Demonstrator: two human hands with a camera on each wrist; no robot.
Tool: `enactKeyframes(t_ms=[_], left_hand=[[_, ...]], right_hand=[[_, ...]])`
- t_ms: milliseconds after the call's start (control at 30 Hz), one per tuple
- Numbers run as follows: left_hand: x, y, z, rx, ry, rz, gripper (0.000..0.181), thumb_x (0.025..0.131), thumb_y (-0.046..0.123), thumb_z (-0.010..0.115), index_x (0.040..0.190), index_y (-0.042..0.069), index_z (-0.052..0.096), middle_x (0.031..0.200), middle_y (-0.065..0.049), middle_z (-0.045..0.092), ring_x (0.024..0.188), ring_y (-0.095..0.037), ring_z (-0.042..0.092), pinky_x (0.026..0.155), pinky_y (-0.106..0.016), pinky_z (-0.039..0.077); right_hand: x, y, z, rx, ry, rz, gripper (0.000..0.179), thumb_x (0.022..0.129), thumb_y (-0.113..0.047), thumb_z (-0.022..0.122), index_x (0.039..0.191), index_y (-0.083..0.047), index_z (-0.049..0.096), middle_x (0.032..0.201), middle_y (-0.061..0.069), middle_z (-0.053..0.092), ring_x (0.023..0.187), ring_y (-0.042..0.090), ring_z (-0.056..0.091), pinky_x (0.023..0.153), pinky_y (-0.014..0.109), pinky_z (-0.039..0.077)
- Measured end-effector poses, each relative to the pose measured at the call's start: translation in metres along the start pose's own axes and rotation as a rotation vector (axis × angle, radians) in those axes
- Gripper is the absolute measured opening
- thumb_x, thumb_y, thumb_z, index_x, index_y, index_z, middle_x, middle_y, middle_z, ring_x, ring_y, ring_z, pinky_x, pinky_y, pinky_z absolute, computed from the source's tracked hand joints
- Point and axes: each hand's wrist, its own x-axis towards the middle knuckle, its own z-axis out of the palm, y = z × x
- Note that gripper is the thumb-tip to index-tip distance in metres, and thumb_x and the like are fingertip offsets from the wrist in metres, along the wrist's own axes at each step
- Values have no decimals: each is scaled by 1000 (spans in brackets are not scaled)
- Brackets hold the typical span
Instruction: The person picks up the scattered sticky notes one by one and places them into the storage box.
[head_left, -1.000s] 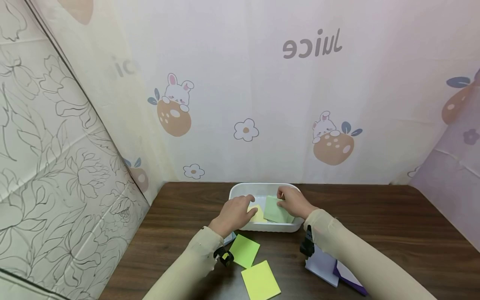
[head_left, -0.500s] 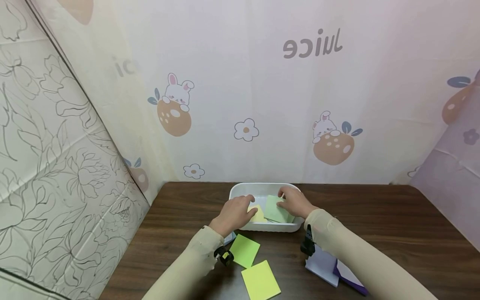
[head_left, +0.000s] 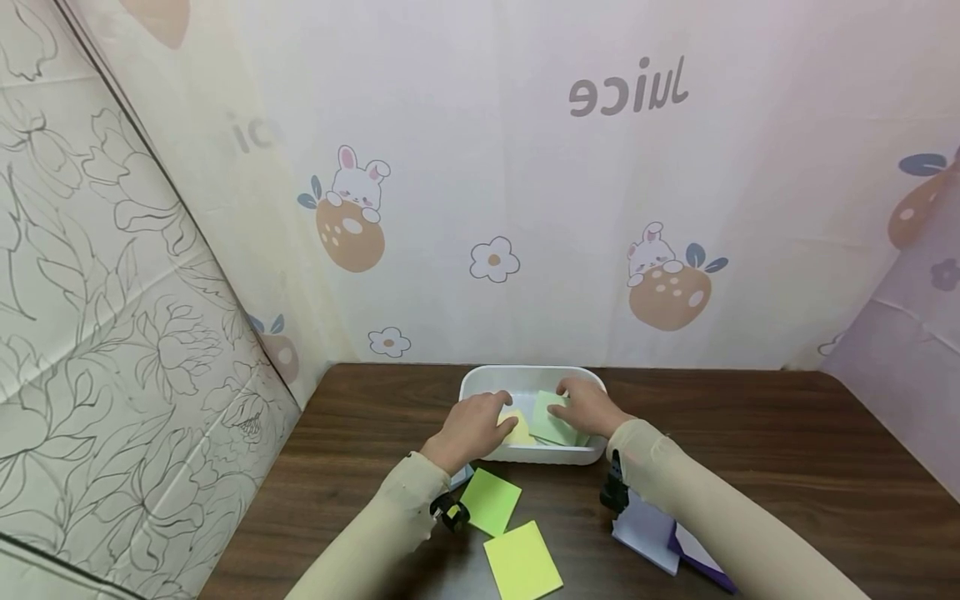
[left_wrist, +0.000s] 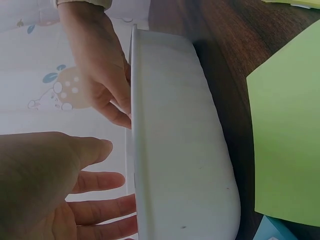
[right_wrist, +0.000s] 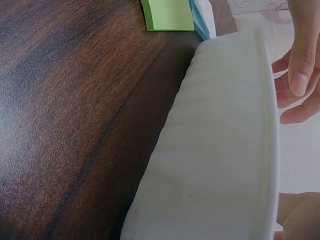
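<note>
Little has changed over the last second: the thumb of the right hand [head_left: 588,406] has edged slightly farther across the pale green pad [head_left: 551,422] inside the white tray [head_left: 540,456]; whether it grips is unclear. The left hand [head_left: 472,423], fingers relaxed and holding nothing, stays at the tray's left end, beside the pale yellow pad [head_left: 519,432]. The work seems barely advanced.

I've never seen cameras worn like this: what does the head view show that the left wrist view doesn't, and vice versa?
Only the head view: pale green notes and pale yellow notes inside the white tray, plus a lavender piece on the table.
Only the left wrist view: a small dark mark on the tray's outer wall.
Both: the tray, table, left hand, right hand and lime green notes.
</note>
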Motion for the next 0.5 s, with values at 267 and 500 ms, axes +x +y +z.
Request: enactKeyframes(t_ms=[267, 500], left_hand=[[1, 1, 1, 3, 4, 2, 36, 101, 36, 62, 128, 12, 65, 117, -5, 74, 103, -20, 71, 84, -36, 57], [0, 2, 0, -4, -3, -2, 36, 101, 35, 62, 128, 12, 65, 116, -5, 74, 102, -20, 71, 85, -36, 57]], right_hand=[[-1, 0, 1, 9, -31, 29, 41, 95, -25, 69, 121, 6, 63, 106, 16, 70, 76, 17, 56, 72, 32, 47], [-1, -1, 2, -14, -26, 21, 39, 96, -24, 68, 119, 7, 65, 109, 18, 72, 77, 17, 58, 77, 37, 51]])
